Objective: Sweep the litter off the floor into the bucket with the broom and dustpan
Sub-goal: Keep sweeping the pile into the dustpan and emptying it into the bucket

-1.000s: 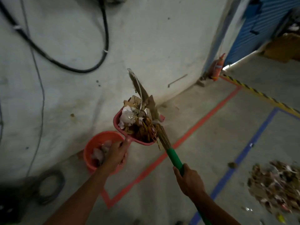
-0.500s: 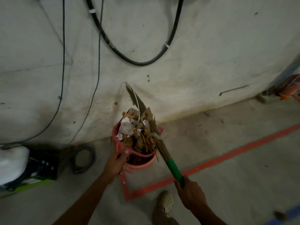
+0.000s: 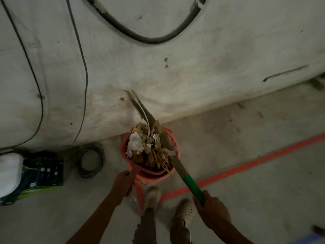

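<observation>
Left hand (image 3: pixel 123 182) curled round loaded dustpan (image 3: pixel 129 163) handle, over bucket (image 3: pixel 154 177) | right hand (image 3: pixel 212 213) clasping broom (image 3: pixel 191 185) | bucket near wall (image 3: pixel 175 76); floor (image 3: pixel 246 138) open rightward

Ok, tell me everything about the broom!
The broom has a shiny green handle, plastic by the look of it, and a long bundle of dry, brownish, straw-like bristles. It slants from the right hand, which grips the green handle, up and left towards the wall. Its bristles lie across the litter heaped in the pink dustpan, and the thin tip sticks out past it.
</observation>
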`<state>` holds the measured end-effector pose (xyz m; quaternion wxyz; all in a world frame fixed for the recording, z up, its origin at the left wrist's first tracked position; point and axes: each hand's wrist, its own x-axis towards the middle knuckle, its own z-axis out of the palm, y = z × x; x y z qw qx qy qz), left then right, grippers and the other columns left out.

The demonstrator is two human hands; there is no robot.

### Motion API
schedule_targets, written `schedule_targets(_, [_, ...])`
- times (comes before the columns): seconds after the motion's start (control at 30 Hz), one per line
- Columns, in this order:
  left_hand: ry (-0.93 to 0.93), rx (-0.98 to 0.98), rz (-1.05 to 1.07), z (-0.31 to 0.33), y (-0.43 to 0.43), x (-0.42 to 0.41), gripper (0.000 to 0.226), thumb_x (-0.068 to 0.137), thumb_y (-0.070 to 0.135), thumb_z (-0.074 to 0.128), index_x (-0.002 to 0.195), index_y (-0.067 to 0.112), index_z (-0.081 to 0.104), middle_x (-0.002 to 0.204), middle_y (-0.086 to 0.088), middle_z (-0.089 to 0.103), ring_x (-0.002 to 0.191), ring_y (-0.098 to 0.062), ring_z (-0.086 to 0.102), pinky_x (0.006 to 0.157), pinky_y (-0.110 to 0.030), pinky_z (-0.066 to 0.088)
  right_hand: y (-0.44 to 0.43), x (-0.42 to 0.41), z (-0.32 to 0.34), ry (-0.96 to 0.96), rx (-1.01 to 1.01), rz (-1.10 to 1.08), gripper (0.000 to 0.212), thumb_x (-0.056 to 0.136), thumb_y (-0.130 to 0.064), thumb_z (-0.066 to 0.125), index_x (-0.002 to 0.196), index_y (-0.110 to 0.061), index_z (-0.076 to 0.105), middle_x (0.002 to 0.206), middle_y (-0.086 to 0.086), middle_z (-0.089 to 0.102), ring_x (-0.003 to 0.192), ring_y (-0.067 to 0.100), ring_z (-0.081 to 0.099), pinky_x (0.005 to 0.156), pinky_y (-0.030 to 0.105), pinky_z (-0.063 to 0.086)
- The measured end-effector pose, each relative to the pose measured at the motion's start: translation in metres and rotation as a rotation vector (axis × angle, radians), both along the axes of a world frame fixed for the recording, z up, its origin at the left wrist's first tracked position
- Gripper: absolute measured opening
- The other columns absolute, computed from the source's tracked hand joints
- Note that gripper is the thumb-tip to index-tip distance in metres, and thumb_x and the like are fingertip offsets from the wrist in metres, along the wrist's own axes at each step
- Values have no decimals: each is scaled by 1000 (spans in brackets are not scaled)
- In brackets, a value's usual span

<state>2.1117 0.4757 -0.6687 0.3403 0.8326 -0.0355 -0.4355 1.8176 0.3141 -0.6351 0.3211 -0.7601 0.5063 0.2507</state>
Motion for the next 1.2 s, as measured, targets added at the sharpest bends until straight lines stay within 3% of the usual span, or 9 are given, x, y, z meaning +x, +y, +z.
schedule_targets(0.4, [177,166,-118,-125,-52,62,59,102,31,56,46,11,53,50,-18,51,32,-20,43,41,-25,34,-23,76,-89,141,120,-4,38,103,-56,39,118,-23,49,86,-5,48,80,18,55,70,29,42])
schedule_targets(0.57, [126,357,-192,-160,-77,76,57,106,39,45,94,-13,64,53,-10,53,40,-18,51,38,-21,36,-30,102,-109,143,131,-42,38,104,-50,42,120,-18,54,90,-5,51,79,16,53,70,27,42])
schedule_targets(0.67, [78,473,-225,-164,-83,77,65,107,51,31,128,-6,54,86,-19,65,64,-26,64,45,-24,43,-34,113,-113,162,95,-67,27,103,-47,45,102,-21,53,79,-8,49,76,14,56,65,26,43])
schedule_targets(0.73, [0,394,-183,-161,-92,79,52,107,45,36,142,7,46,122,-19,65,100,-31,68,70,-33,54,-39,120,-113,191,79,-88,26,102,-46,46,97,-22,53,77,-8,53,75,14,61,64,26,49])
schedule_targets(0.8, [-154,184,-134,-151,-105,87,51,101,23,56,149,18,42,138,-2,60,117,-14,63,91,-26,54,-41,122,-113,218,65,-97,25,100,-45,48,97,-22,56,82,-6,60,79,15,66,69,29,55])
schedule_targets(0.87, [-268,143,-157,-152,-108,100,69,87,14,72,148,29,44,136,15,58,115,7,57,89,-11,49,-42,121,-110,237,47,-84,24,100,-45,49,92,-22,51,82,-6,58,79,15,65,70,29,53])
schedule_targets(1.0, [32,513,-409,-129,-91,94,51,100,21,55,145,-1,46,126,-23,65,111,-38,66,92,-44,56,-36,111,-104,237,5,-87,30,101,-49,43,91,-22,51,78,-8,56,75,12,64,72,31,56])
schedule_targets(1.07, [-9,554,-520,-122,-88,91,57,104,25,50,152,0,33,132,-25,60,118,-41,61,91,-42,50,-33,106,-100,217,1,-84,29,101,-51,43,94,-23,47,78,-9,56,69,9,61,66,28,53])
schedule_targets(1.2, [-97,554,-582,-116,-90,93,43,107,24,42,141,-1,46,136,-23,57,122,-39,57,98,-40,44,-22,100,-83,192,-22,-50,30,101,-55,42,100,-25,46,77,-10,54,65,6,59,62,26,52])
